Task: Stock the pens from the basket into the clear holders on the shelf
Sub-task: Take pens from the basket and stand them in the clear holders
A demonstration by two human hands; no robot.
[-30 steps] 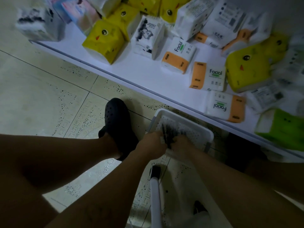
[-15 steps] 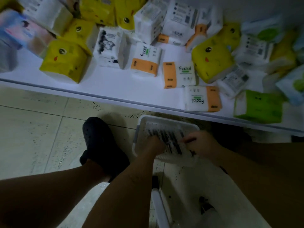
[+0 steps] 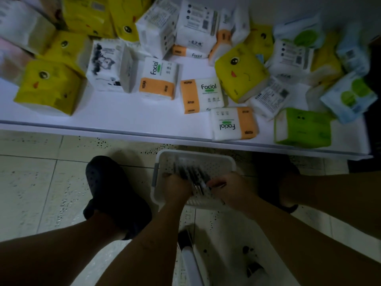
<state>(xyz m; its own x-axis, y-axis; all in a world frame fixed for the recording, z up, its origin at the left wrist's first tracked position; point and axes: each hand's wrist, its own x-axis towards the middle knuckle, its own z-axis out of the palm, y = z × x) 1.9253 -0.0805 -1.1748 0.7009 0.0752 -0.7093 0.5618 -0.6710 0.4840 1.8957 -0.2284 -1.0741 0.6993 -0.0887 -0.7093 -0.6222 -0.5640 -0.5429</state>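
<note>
A white perforated basket point(image 3: 218, 162) stands on the tiled floor just in front of the low white shelf point(image 3: 115, 114). Several dark pens point(image 3: 192, 174) lie bunched inside it. My left hand point(image 3: 177, 187) reaches into the basket from the left with its fingers curled round the near ends of the pens. My right hand point(image 3: 231, 190) is in the basket from the right and pinches one pen at its near end. No clear holders are in view.
The shelf carries several packs of facial tissue point(image 3: 203, 93) in yellow, white, orange and green wrappers. A black clog point(image 3: 111, 190) stands on the floor left of the basket. A white tube with a black tip point(image 3: 188, 254) lies below my arms.
The view has swung so the shelf lies level across the top. Both hands stay in the basket; the right hand shifted a little right and now pinches a pen.
</note>
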